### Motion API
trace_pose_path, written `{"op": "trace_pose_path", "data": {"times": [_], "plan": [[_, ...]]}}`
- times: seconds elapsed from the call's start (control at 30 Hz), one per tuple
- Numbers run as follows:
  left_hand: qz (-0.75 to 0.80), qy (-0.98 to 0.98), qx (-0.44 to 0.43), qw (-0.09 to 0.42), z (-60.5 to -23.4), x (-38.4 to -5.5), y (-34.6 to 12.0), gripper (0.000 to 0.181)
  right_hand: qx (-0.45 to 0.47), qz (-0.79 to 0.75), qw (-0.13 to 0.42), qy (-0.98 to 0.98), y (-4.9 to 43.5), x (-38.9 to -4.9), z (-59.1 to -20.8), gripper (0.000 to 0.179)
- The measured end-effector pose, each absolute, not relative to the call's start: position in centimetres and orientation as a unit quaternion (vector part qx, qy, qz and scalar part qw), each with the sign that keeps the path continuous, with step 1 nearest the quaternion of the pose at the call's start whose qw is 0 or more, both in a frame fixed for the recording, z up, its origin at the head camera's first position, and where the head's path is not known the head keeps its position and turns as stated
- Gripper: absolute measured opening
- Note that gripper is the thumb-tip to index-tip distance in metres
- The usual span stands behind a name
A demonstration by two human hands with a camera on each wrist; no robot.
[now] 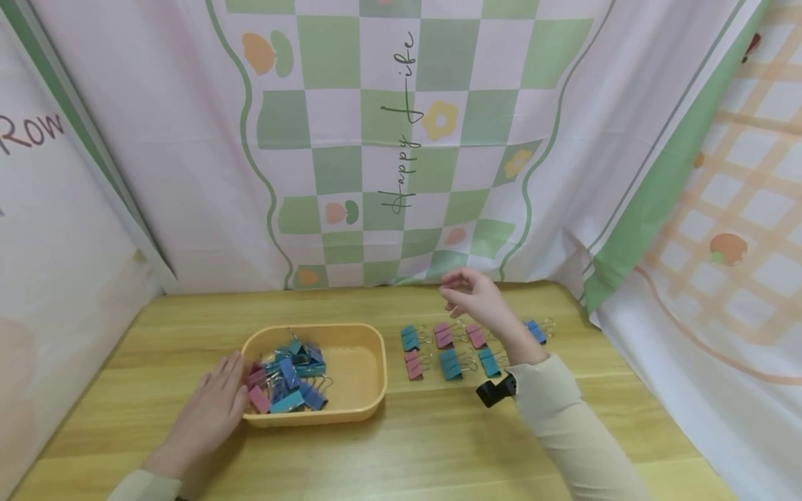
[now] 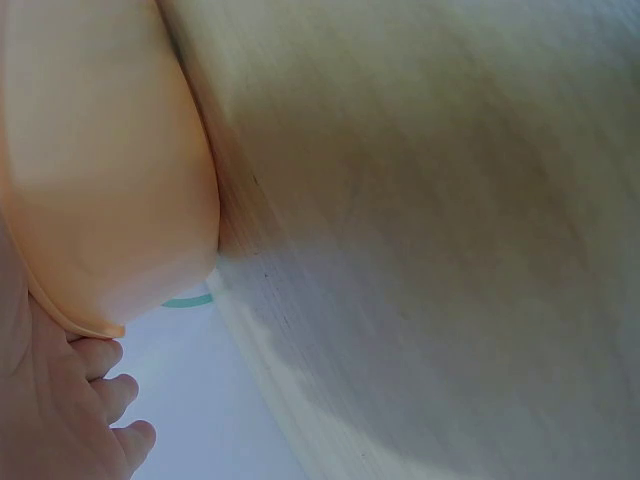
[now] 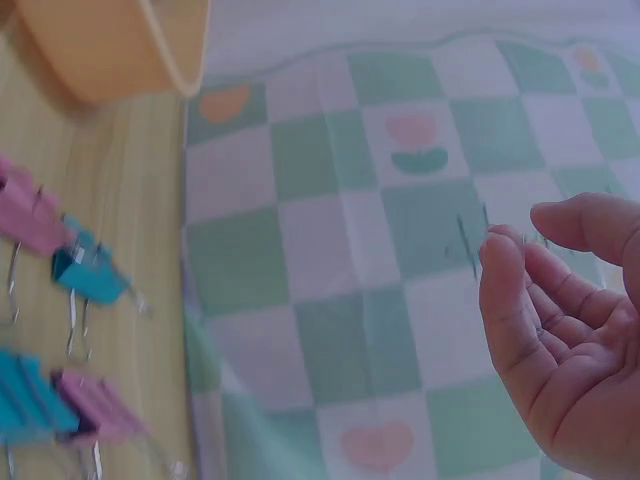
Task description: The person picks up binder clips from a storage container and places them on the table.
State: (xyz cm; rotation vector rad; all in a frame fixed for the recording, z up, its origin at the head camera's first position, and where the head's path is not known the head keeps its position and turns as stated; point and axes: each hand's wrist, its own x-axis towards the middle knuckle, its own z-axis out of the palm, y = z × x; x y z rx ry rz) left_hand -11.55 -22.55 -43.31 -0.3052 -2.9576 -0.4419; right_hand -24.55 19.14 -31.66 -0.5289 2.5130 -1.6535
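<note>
My left hand (image 1: pixel 209 400) rests with straight fingers against the left rim of a yellow plastic basket (image 1: pixel 356 372). In the left wrist view its fingertips touch the basket's edge (image 2: pixel 75 325). A pile of teal, blue and pink binder clips (image 1: pixel 288 376) fills the basket's left part. My right hand (image 1: pixel 479 299) hovers above the far side of the table, fingers loosely bent, holding nothing; the right wrist view shows a gap between thumb and forefinger. Beneath it, binder clips lie in two rows, among them a teal one (image 1: pixel 451 364), a pink one (image 1: pixel 443 335) and a blue one (image 1: pixel 536 332).
The wooden table (image 1: pixel 413 452) ends at the back against a checked green and white curtain (image 1: pixel 388 167). More cloth hangs on both sides. A black strap (image 1: pixel 495 392) sticks out from the right wrist, near the clip rows.
</note>
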Motion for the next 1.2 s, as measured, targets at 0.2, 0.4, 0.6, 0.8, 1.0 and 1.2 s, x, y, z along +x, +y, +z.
{"op": "trace_pose_path", "data": {"times": [0.2,0.4,0.6,0.8,1.0,1.2], "plan": [[-0.148,-0.981,-0.104,0.071,-43.4,-11.6,-22.5,0.054,-0.193,-0.547,0.059,0.813,16.5,-24.1,-31.0,0.027],[-0.147,-0.981,-0.103,0.075,-43.3,-11.5,-22.5,0.053,-0.220,-0.536,0.072,0.812,14.2,-23.9,-31.6,0.027],[-0.147,-0.982,-0.099,0.068,-43.4,-11.5,-22.5,0.054,-0.260,-0.519,0.094,0.809,11.9,-23.4,-32.3,0.026],[-0.145,-0.983,-0.096,0.066,-43.4,-11.6,-22.5,0.054,-0.277,-0.513,0.110,0.805,9.7,-22.7,-32.9,0.024],[-0.144,-0.982,-0.097,0.068,-43.3,-11.6,-22.4,0.054,-0.295,-0.511,0.127,0.797,7.9,-22.1,-34.3,0.023],[-0.147,-0.981,-0.100,0.071,-43.3,-11.5,-22.5,0.054,-0.294,-0.512,0.158,0.791,6.4,-21.4,-35.7,0.018]]}}
